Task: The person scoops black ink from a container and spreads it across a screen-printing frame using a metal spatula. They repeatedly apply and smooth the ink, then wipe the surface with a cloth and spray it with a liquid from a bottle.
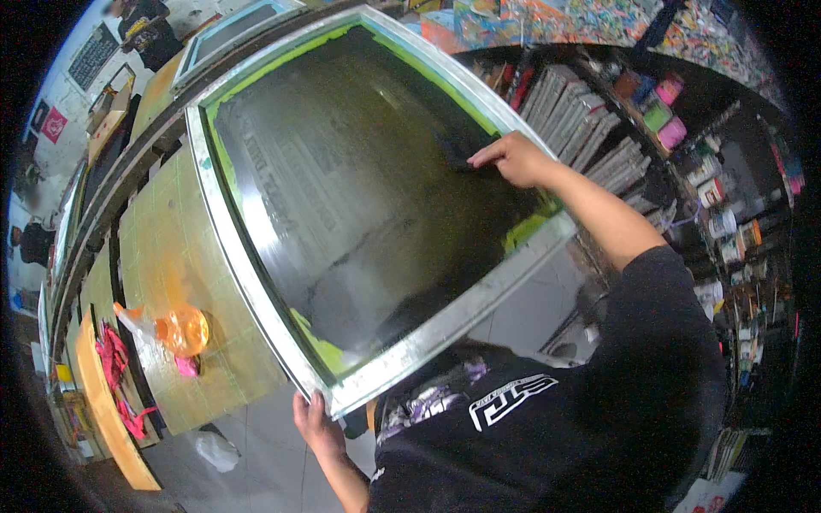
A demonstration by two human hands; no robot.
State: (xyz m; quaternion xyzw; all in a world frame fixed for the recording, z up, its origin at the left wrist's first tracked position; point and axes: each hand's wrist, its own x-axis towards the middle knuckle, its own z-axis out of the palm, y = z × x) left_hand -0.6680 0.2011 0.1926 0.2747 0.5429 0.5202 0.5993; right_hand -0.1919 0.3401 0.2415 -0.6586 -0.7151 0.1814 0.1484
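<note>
A large screen-printing frame (224, 224) with a pale metal border is tilted in front of me. Its dark, translucent mesh (359, 171) has green strips along the edges and faint printed shapes at left. My left hand (320, 425) grips the frame's near left corner, fingers wrapped round the rim. Over the mesh's right side reaches my right hand (515, 161), its index finger stretched out toward the surface. The other fingers are partly hidden. Beside its fingertip lies a dark patch (455, 150); whether it is cloth, ink or shadow I cannot tell.
Left of the frame, a long greenish table (167, 222) bears an orange spray bottle (183, 330) and a pink lump (187, 366). Pink cloths (113, 357) lie by a wooden board (107, 410). Right are stacked frames (569, 111) and shelves of containers (723, 227). A person (150, 34) stands far left.
</note>
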